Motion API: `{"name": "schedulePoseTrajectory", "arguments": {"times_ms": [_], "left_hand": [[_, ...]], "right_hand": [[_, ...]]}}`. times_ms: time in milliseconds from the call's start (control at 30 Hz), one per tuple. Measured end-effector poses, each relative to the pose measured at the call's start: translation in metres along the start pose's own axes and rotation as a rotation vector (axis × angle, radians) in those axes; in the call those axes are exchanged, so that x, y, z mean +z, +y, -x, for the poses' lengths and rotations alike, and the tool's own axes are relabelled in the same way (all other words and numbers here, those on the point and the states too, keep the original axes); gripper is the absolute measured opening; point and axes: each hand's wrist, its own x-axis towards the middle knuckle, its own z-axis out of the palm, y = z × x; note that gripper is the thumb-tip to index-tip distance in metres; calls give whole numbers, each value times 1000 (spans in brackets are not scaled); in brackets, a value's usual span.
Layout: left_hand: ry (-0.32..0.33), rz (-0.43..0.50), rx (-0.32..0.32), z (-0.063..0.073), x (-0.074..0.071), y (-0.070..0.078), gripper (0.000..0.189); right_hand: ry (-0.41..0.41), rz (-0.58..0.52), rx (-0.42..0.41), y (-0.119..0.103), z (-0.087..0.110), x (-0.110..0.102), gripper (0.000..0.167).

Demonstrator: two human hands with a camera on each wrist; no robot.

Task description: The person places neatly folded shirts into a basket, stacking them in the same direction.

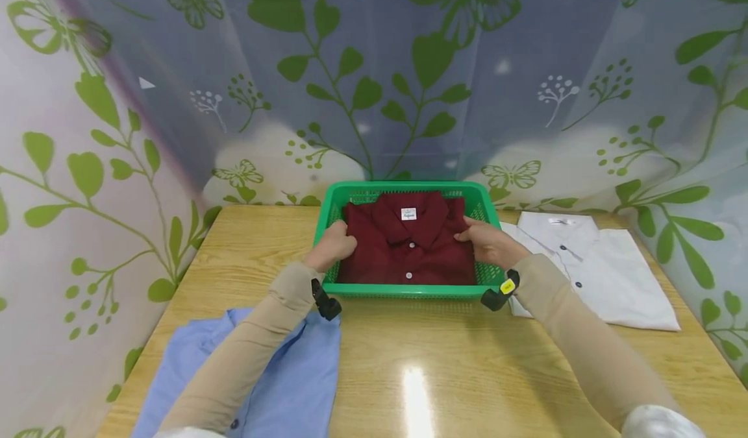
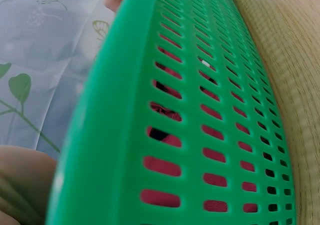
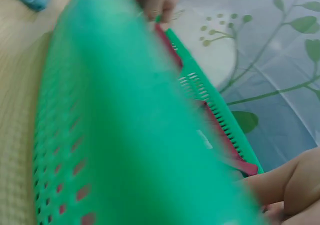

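Note:
A folded maroon shirt (image 1: 411, 250) with a collar, white buttons and a white neck label lies inside a green perforated plastic basket (image 1: 409, 291). At the shirt's left side my left hand (image 1: 334, 246) grips the cloth edge, fingers curled. My right hand (image 1: 493, 242) pinches the opposite edge, its thumb on top of the cloth. In the left wrist view the basket wall (image 2: 115, 110) hides most of the shirt; maroon shows through the slots. The right wrist view has my right hand (image 3: 295, 185) at the shirt's edge, behind the blurred basket rim (image 3: 125, 85).
A folded white shirt (image 1: 619, 276) with dark buttons lies on the wooden table (image 1: 444, 360) to the right of the basket. Under my left forearm is a light blue shirt (image 1: 292, 379). A curtain (image 1: 374, 68) with green leaves and butterflies hangs right behind the basket.

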Motion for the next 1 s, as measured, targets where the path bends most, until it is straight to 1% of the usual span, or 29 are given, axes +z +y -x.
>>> {"name": "schedulePoseTrajectory", "arguments": {"times_ms": [33, 100, 167, 233, 333, 433, 567, 667, 700, 767, 800, 833, 900, 967, 1000], "left_hand": [[-18, 21, -2, 1, 0, 0, 56], [-37, 35, -6, 1, 0, -1, 69], [-35, 44, -7, 0, 0, -1, 70], [-30, 56, -2, -2, 2, -1, 67], [11, 28, 37, -5, 6, -2, 57], [56, -41, 93, -6, 10, -3, 54], [133, -130, 171, -5, 13, -1, 48], [192, -166, 230, -5, 13, 3, 42], [208, -162, 243, -6, 13, 4, 39], [208, -117, 261, -8, 12, 7, 35], [196, -83, 257, -9, 11, 9, 34], [169, -28, 246, -11, 10, 11, 34], [99, 118, 193, -14, 9, 15, 35], [30, 251, 123, -18, 7, 19, 39], [-6, 315, 91, -21, 6, 22, 41]], "right_hand": [[9, 1, 4, 1, 0, 1, 72], [33, -6, 13, 2, 1, 2, 72], [60, -12, 20, 3, 2, 2, 72], [75, -35, 15, 2, 2, 2, 71], [74, -65, -23, 2, 2, 1, 68], [82, -88, -107, 2, 3, 0, 67], [105, -71, -215, 2, 3, 1, 67], [130, -43, -276, 3, 4, 1, 64], [144, -37, -298, 3, 4, 1, 63], [168, -16, -349, 2, 5, 2, 61], [176, -7, -369, 1, 5, 2, 59], [183, -1, -388, -1, 6, 2, 58], [186, 1, -402, -5, 9, 4, 55], [180, 8, -380, -10, 12, 6, 54], [178, -7, -361, -14, 14, 7, 54]]}}
